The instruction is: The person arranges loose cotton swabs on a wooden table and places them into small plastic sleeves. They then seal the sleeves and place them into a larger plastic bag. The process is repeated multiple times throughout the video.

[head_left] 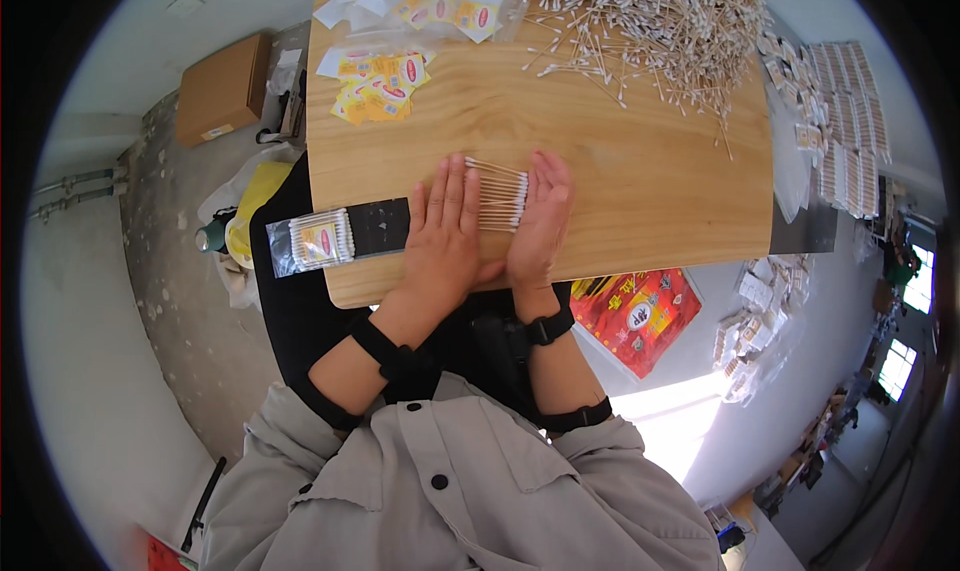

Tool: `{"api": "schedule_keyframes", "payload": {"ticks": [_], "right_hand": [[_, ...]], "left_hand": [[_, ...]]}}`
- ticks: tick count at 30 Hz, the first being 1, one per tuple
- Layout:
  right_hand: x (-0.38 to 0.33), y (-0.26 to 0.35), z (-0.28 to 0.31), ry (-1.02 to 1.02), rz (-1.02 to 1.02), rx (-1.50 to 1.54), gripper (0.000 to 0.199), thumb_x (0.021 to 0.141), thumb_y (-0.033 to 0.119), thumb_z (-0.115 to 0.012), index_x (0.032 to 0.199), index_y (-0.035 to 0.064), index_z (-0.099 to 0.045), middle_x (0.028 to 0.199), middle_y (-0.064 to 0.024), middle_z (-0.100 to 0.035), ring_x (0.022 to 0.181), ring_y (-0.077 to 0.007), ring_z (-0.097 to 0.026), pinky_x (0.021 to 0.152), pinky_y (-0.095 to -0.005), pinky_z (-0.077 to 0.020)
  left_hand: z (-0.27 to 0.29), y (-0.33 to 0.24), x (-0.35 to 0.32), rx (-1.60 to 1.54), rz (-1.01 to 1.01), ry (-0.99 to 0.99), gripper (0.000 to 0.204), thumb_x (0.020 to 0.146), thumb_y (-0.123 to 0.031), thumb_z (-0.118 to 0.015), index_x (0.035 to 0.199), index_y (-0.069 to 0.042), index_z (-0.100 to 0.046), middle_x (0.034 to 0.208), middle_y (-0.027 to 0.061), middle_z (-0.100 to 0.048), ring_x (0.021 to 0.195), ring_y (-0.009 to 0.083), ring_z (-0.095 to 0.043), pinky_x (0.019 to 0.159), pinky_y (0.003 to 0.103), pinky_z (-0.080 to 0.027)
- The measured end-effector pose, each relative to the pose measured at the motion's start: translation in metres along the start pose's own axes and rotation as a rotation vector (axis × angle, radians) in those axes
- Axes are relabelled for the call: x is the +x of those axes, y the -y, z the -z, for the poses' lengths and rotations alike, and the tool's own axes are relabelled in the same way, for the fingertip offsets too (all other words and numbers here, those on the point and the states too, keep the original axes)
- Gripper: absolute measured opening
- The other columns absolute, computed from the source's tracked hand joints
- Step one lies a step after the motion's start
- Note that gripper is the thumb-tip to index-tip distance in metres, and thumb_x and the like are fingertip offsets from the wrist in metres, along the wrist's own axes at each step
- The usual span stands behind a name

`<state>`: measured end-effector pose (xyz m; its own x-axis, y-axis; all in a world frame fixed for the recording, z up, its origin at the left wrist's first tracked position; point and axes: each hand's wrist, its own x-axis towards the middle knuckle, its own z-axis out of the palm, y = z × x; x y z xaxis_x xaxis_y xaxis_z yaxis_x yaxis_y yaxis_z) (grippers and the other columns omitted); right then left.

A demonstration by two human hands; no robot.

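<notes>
A row of cotton swabs [503, 197] lies on the wooden table [640, 201] between my two hands. My left hand [441, 239] rests flat with its fingers stretched out, covering the left ends of the swabs. On the other side my right hand [541, 221] stands on its edge, fingers extended, against the white tips. One swab at the far end of the row lies slanted. Left of my left hand, a clear packet [320, 242] filled with swabs and a yellow label lies beside a dark strip [381, 227], which runs up to that hand.
A large heap of loose swabs [660, 21] covers the far right of the table. Yellow labels [382, 86] and a clear bag [450, 6] of labels lie far left. Filled packs [850, 121] stand beyond the right edge; a red printed bag [642, 316] lies below the near edge.
</notes>
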<state>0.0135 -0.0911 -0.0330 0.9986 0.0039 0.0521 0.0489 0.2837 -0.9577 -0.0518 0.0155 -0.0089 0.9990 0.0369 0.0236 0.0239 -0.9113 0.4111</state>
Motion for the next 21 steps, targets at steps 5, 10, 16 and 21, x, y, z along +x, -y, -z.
{"api": "schedule_keyframes", "payload": {"ticks": [5, 10, 16, 21], "right_hand": [[0.005, 0.015, 0.008, -0.119, -0.069, 0.012, 0.043, 0.103, 0.026, -0.044, 0.135, -0.0022, -0.045, 0.131, -0.0144, -0.049, 0.124, -0.0240, -0.048, 0.106, -0.0378, -0.0392], [0.000, 0.039, 0.024, 0.106, 0.062, -0.757, 0.024, 0.088, 0.006, -0.066, 0.112, 0.0043, -0.063, 0.101, -0.0095, -0.055, 0.094, -0.0194, -0.059, 0.078, -0.0331, -0.0492], [-0.007, 0.046, 0.029, 0.228, 0.059, -0.913, 0.018, 0.080, 0.004, -0.073, 0.098, 0.0086, -0.069, 0.092, -0.0078, -0.057, 0.078, -0.0208, -0.063, 0.066, -0.0322, -0.0517], [-0.008, 0.039, 0.034, 0.215, 0.104, -0.906, 0.015, 0.080, 0.005, -0.073, 0.095, 0.0080, -0.069, 0.092, -0.0078, -0.058, 0.077, -0.0208, -0.064, 0.066, -0.0323, -0.0526]], "left_hand": [[0.019, 0.006, 0.005, -0.003, -0.132, 0.078, 0.116, 0.064, -0.051, -0.079, 0.152, 0.000, -0.024, 0.160, 0.0190, -0.020, 0.149, 0.0324, -0.020, 0.118, 0.053, -0.016], [0.017, 0.011, -0.001, 0.039, -0.184, 0.122, 0.114, 0.064, -0.059, -0.075, 0.150, -0.001, -0.028, 0.160, 0.0160, -0.022, 0.148, 0.0286, -0.021, 0.119, 0.051, -0.016], [0.015, 0.011, -0.001, 0.044, -0.192, 0.118, 0.112, 0.065, -0.061, -0.073, 0.150, -0.001, -0.030, 0.160, 0.0160, -0.023, 0.149, 0.0282, -0.021, 0.119, 0.050, -0.014], [0.016, 0.011, -0.001, 0.032, -0.197, 0.114, 0.111, 0.066, -0.060, -0.073, 0.150, -0.001, -0.030, 0.159, 0.0169, -0.023, 0.148, 0.0302, -0.021, 0.118, 0.051, -0.016]]}}
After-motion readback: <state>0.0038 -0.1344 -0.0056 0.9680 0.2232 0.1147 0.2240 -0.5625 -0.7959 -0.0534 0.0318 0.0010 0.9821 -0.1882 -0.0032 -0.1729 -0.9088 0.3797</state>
